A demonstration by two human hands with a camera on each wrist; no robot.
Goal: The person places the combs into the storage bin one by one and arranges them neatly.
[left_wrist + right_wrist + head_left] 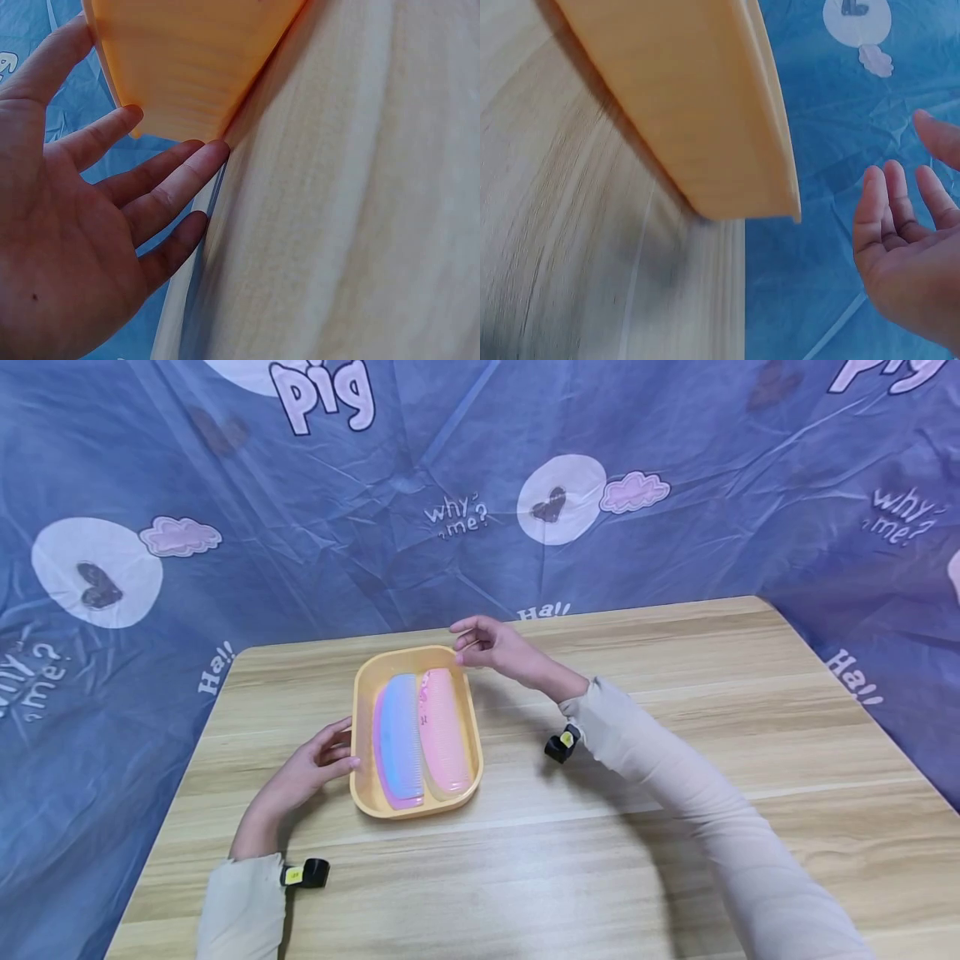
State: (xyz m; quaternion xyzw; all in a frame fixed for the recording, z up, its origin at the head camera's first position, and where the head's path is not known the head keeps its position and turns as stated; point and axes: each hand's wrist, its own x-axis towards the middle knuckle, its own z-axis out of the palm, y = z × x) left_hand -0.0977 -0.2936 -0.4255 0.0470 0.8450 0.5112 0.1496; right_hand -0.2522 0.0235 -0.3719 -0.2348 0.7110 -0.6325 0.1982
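A yellow plastic bin (417,813) rests on the table with combs inside. A blue comb (401,735) lies over a purple-pink one, whose edge (377,739) shows at the left. Beside them is a pink comb (444,731), with a pale yellowish edge under it. At the bin's left side, my left hand (315,766) has its fingers spread; in the left wrist view they touch the bin's outer wall (180,60). My right hand (506,652) hovers by the far right corner, fingers loosely bent around nothing. The right wrist view shows it (911,262) apart from the bin.
The wood-grain table (600,827) extends to the right and in front of the bin. A blue printed cloth (375,552) hangs behind the table's far edge. Black wrist devices (316,872) sit at both sleeves.
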